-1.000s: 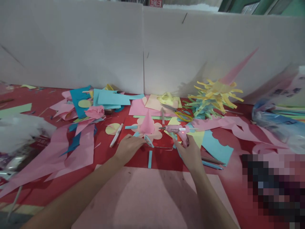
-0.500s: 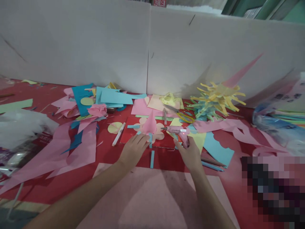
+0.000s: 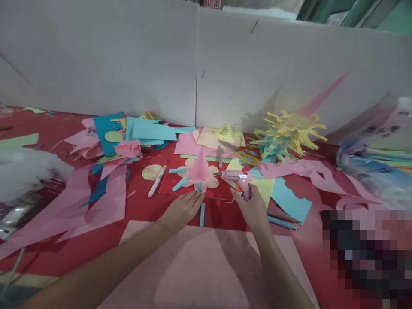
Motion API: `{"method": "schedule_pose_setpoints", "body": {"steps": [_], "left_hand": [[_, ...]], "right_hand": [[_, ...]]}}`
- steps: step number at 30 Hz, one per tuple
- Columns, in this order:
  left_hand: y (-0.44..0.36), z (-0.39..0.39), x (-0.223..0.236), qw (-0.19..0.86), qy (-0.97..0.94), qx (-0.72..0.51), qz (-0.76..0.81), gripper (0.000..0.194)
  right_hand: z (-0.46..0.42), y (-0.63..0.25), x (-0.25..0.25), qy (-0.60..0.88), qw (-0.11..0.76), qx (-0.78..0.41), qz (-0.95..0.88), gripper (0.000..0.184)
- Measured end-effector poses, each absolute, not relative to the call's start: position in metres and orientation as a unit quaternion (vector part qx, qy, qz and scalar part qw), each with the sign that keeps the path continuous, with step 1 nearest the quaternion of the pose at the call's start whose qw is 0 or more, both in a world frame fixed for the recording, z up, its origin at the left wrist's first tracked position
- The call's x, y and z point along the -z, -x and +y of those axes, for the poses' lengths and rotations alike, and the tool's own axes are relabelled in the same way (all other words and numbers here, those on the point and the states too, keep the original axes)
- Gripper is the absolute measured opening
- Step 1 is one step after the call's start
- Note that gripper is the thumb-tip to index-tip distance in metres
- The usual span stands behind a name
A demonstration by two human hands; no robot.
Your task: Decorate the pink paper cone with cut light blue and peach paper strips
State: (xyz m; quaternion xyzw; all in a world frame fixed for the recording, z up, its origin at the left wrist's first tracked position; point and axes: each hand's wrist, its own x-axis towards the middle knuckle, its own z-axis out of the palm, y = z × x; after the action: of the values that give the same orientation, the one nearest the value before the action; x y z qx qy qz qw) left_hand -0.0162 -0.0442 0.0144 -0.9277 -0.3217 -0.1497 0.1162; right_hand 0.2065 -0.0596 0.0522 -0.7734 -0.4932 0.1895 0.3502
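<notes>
Glue gun (image 3: 236, 176) gripped in my right hand (image 3: 253, 202), its long barrel points left toward the pale-pink paper flower (image 3: 210, 182) with its upright pink cone (image 3: 198, 168). My left hand (image 3: 182, 208) is nearer, fingertips at a blue paper strip (image 3: 199, 186) on the flower's near side; whether they pinch it I cannot tell. The flower lies just beyond those fingertips, on a red board (image 3: 166, 187).

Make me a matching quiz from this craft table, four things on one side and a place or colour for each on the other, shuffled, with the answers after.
Things:
1. Pink glue gun
2. Pink cone
3. Scissors
4. White pen

Places or colours:
A. Left of the red card
B. In the right hand
C. Partly yellow
D. Point up on the paper flower

Pairs: 1-B, 2-D, 3-C, 4-A.
</notes>
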Motion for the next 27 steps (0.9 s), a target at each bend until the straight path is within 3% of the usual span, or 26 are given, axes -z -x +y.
{"method": "schedule_pose_setpoints", "body": {"steps": [6, 9, 14, 27], "left_hand": [[0.024, -0.041, -0.012, 0.061, 0.918, 0.196, -0.34, 0.049], [0.024, -0.039, -0.011, 0.036, 0.871, 0.257, -0.416, 0.039], [0.023, -0.037, -0.016, -0.037, 0.799, 0.335, -0.498, 0.023], [0.022, -0.038, -0.018, -0.054, 0.83, 0.366, -0.417, 0.026]], "right_hand": [[-0.06, -0.204, -0.044, 0.766, 0.341, -0.181, -0.513, 0.057], [-0.06, -0.201, -0.038, 0.764, 0.317, -0.148, -0.541, 0.058], [-0.062, -0.194, -0.036, 0.765, 0.263, -0.076, -0.583, 0.044], [-0.062, -0.19, -0.033, 0.754, 0.198, -0.048, -0.625, 0.04]]}}
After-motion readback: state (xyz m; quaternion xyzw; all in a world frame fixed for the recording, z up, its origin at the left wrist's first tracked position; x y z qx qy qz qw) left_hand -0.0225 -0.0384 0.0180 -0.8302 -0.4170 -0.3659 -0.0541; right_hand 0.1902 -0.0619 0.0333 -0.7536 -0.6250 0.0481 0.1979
